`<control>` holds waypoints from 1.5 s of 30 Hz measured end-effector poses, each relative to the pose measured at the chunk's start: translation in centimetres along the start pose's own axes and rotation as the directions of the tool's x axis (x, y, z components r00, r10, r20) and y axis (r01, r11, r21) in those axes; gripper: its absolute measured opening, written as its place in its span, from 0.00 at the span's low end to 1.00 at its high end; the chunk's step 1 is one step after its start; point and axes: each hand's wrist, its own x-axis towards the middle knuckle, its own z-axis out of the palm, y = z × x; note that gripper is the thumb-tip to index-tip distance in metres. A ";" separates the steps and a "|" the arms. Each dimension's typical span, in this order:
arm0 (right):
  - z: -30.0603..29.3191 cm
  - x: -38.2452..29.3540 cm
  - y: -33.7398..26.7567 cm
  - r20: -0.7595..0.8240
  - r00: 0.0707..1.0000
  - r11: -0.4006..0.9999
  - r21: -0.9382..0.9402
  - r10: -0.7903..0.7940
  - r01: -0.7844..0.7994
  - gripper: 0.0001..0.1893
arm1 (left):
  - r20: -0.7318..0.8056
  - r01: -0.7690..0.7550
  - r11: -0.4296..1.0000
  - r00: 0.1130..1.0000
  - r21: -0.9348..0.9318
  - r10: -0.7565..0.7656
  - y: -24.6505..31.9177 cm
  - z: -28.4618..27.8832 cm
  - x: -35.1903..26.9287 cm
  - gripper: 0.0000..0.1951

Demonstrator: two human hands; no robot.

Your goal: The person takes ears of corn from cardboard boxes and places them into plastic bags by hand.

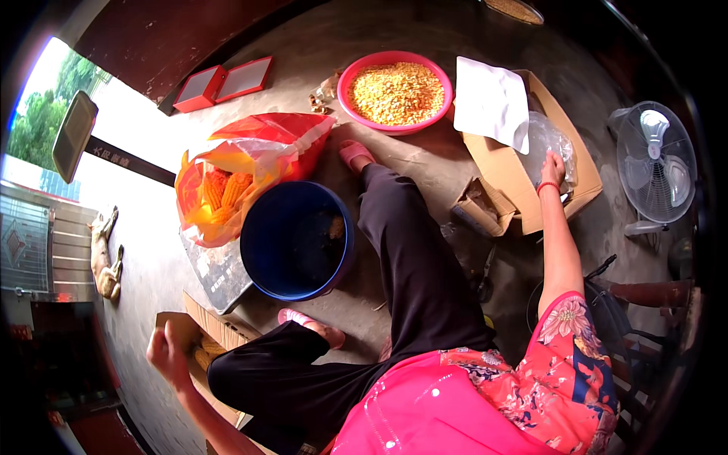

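Note:
My left hand (pixel 166 355) is raised over a cardboard box (pixel 219 335) holding corn cobs (pixel 206 352); its fingers are curled and whether it holds anything is unclear. My right hand (pixel 553 169) reaches to clear plastic (pixel 540 136) in an open cardboard box (pixel 586 170); its fingers are bent, their grip unclear. Between my legs and a red and yellow bag (pixel 307 136) of orange corn ears (pixel 234 190) stands a deep blue bucket (pixel 293 273), dark inside with a small brown piece. Farther ahead, a pink basin (pixel 346 102) is heaped with loose corn kernels (pixel 398 91).
A platform scale (pixel 216 278) stands under the bag, its display post (pixel 133 162) leaning left. A white sheet (pixel 492 102) lies over the right box, beside a small carton (pixel 483 210). A fan (pixel 657 162) stands far right, a red box (pixel 199 91) upper left, a dog (pixel 106 256) lies left.

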 end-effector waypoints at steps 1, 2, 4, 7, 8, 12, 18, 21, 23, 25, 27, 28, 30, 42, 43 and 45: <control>-2.3 3.0 3.3 -0.015 1.000 0.993 -0.115 -0.006 0.004 0.06 | 0.031 -0.050 0.998 0.998 0.037 0.048 2.5 2.2 1.1 0.16; -2.2 2.9 4.9 -0.010 1.000 0.994 -0.112 0.002 -0.003 0.06 | 0.070 -0.103 0.994 0.993 0.043 0.100 4.0 3.1 2.0 0.14; -3.3 2.2 7.2 0.042 0.999 0.936 -0.350 -0.034 0.047 0.07 | 0.156 -0.184 0.983 0.971 0.008 0.181 6.8 5.0 3.2 0.12; -8.0 4.6 10.3 0.280 0.945 0.869 -0.495 0.168 -0.008 0.08 | 0.293 -0.250 0.958 0.914 -0.141 0.282 8.9 9.9 4.3 0.10; -6.5 2.9 10.4 0.336 0.923 0.875 -0.485 0.189 -0.002 0.09 | 0.318 -0.262 0.956 0.902 -0.133 0.291 8.7 10.4 4.2 0.10; -2.9 1.1 9.9 0.388 0.900 0.861 -0.508 0.198 0.029 0.18 | 0.440 -0.249 0.963 0.857 -0.098 0.267 6.6 12.5 3.3 0.10; -2.3 5.3 13.2 0.563 0.814 0.816 -0.533 0.144 0.225 0.40 | 0.455 -0.262 0.960 0.847 -0.094 0.276 5.4 13.6 2.8 0.11; -6.6 10.7 13.2 0.626 0.721 0.814 -0.561 0.297 0.152 0.28 | 0.529 -0.210 0.971 0.815 -0.113 0.237 5.5 15.5 3.2 0.12; -2.0 6.5 13.2 0.666 0.717 0.613 -0.659 0.206 0.436 0.09 | 0.537 -0.195 0.981 0.827 -0.009 0.169 5.5 13.6 3.0 0.12; -2.0 7.0 12.3 0.581 0.797 0.332 -0.793 0.164 0.510 0.10 | 0.564 -0.186 0.982 0.813 0.012 0.147 5.8 13.3 2.9 0.12; -3.6 8.7 11.9 0.547 0.835 0.606 -0.682 0.053 0.409 0.12 | 0.570 -0.177 0.984 0.806 -0.023 0.159 5.5 13.9 2.9 0.12; -3.9 9.0 11.9 0.542 0.839 0.601 -0.687 0.047 0.410 0.12 | 0.571 -0.171 0.984 0.805 -0.041 0.164 5.3 14.2 2.9 0.11; -4.3 9.9 11.5 0.453 0.883 0.694 -0.598 -0.121 0.402 0.13 | 0.565 -0.185 0.981 0.803 -0.066 0.189 5.2 14.2 2.9 0.11; -7.0 14.2 -3.3 -0.093 0.951 0.896 -0.372 -0.296 0.242 0.13 | 0.550 -0.257 0.948 0.773 -0.186 0.317 7.5 14.0 2.8 0.05; -7.3 13.9 -4.3 -0.095 0.950 0.896 -0.370 -0.299 0.245 0.13 | 0.546 -0.261 0.948 0.775 -0.183 0.319 7.6 13.7 2.8 0.05; -8.2 13.8 -6.1 -0.162 0.939 0.852 -0.488 -0.303 0.191 0.14 | 0.544 -0.260 0.947 0.775 -0.189 0.321 7.9 13.2 2.7 0.04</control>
